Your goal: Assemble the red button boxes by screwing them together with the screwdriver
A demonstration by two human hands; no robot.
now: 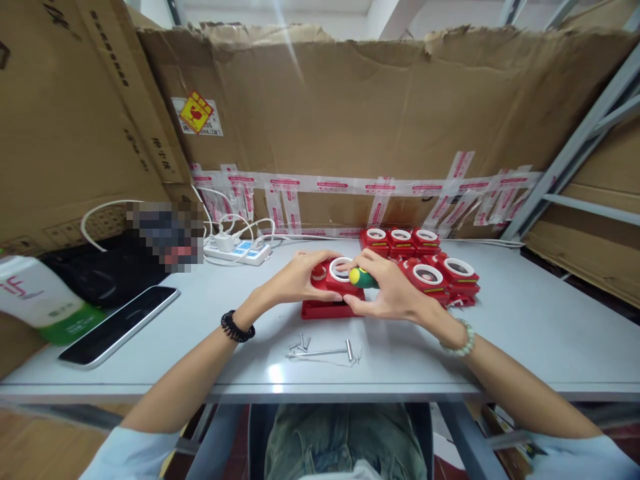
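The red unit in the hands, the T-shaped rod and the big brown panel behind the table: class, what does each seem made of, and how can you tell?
Red unit: probably glossy moulded plastic, given its even colour and sheen; painted metal is possible.
T-shaped rod: likely smooth, bare metal, silvery with bright highlights.
Brown panel: matt cardboard, judging by its ragged, torn top edge.

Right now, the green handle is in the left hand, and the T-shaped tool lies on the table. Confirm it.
Not the left hand: the head view shows the green handle in the right hand. The T-shaped tool does lie on the table.
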